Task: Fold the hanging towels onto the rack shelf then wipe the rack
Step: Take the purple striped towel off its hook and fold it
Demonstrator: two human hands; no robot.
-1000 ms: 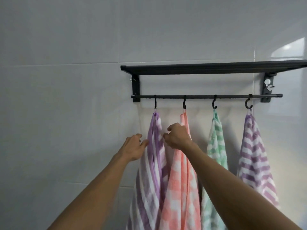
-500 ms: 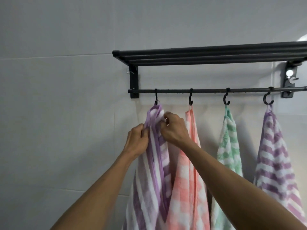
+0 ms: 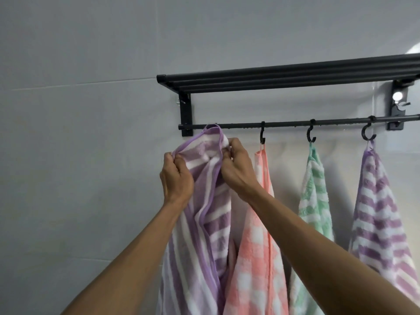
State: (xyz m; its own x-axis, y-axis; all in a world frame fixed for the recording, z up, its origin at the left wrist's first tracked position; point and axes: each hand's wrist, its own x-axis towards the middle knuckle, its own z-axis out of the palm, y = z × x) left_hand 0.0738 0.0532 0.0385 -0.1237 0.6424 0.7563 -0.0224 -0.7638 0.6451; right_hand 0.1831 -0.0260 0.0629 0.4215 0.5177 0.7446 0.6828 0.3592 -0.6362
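Note:
A black wall rack has a slatted shelf (image 3: 284,77) and a hook rail (image 3: 291,125) below it. The leftmost purple-striped towel (image 3: 204,214) is raised so its top corner hides the first hook. My left hand (image 3: 176,176) grips its left edge. My right hand (image 3: 236,164) pinches the towel's upper fold just right of that corner. A pink checked towel (image 3: 256,242), a green checked towel (image 3: 314,201) and a second purple-striped towel (image 3: 379,212) hang from the other three hooks.
Grey wall tiles (image 3: 79,155) surround the rack. Black brackets hold it at the left (image 3: 186,117) and right (image 3: 396,110). My right forearm crosses in front of the pink and green towels.
Both hands have taken hold of the left purple towel and lifted its top up to the rail, covering the first hook. The view has shifted closer and leftward.

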